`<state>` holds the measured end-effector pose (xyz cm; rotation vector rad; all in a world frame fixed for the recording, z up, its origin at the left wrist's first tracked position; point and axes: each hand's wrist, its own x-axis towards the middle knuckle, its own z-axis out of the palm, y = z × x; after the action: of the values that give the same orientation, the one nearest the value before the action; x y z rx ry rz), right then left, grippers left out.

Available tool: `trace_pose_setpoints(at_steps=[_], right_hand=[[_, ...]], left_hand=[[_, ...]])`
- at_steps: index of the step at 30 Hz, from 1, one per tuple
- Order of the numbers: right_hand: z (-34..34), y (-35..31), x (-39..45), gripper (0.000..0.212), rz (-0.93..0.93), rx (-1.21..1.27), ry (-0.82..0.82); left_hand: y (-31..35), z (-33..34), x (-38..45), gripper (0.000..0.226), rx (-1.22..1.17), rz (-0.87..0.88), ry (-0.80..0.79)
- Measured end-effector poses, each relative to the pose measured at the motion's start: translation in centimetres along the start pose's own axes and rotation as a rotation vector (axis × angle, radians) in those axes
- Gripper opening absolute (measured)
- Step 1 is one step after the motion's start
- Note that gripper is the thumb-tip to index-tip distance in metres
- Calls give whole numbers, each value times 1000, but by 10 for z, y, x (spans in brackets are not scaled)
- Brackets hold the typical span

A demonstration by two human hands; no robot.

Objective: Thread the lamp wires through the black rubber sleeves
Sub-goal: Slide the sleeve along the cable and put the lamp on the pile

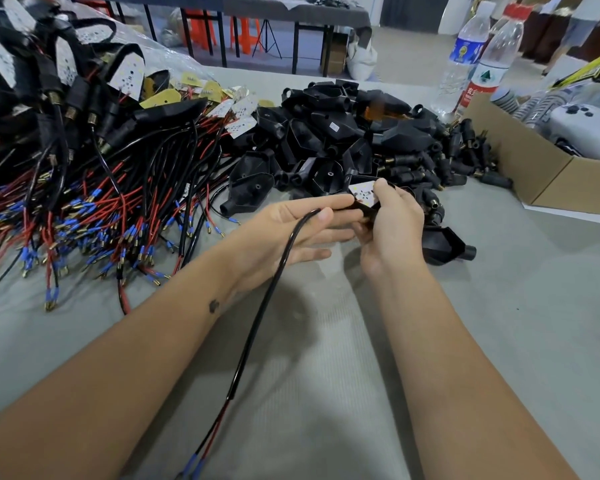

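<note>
A small lamp part [364, 197], black with a white dotted board on top, is pinched by the right hand [388, 223], thumb over the board and fingers curled beneath. Whether a rubber sleeve is already on it cannot be told. The left hand [291, 233] is held just beside it, palm up, fingers nearly straight, their tips touching the black end of the part. From that meeting point a black cable [257, 327] is seen to run across the left palm and down toward the body, where it splits into a red and a black wire with blue tips [193, 467].

Just beyond the grip a heap of black housings [340, 133] is piled; one loose housing [444, 245] lies just right of the right hand. Left of the grip, a tangle of wires [84, 209] is spread. Below both hands, bare grey cloth [343, 375] is left open. Far right, a cardboard box [548, 174] edges the space.
</note>
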<state>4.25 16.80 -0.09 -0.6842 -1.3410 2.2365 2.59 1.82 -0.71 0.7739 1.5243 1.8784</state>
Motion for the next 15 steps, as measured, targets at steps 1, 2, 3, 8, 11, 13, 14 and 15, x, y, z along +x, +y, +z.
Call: trace_pose_setpoints(at_steps=[1,2,3,8,11,13,14,15], right_hand=[[0,0,0,8,-2,-15,3],[-1,1,1,10,0,-29,3],[-2,1,2,11,6,-41,-2],[-2,3,3,8,47,-72,-30],[-2,3,2,11,53,-48,-26],[-3,2,2,11,67,-45,-18],[-4,2,2,12,72,-36,-21],[-5,2,3,12,75,-25,-26]], left_hand=[[2,0,-2,29,42,-11,1],[4,-1,-4,31,92,-18,-12],[7,-2,-6,34,141,-21,-41],[14,-5,-19,53,252,-54,-194],[11,-1,-15,32,194,19,-82],[11,0,-9,26,174,33,43],[11,0,-6,32,150,26,108],[10,-1,-3,39,135,26,179]])
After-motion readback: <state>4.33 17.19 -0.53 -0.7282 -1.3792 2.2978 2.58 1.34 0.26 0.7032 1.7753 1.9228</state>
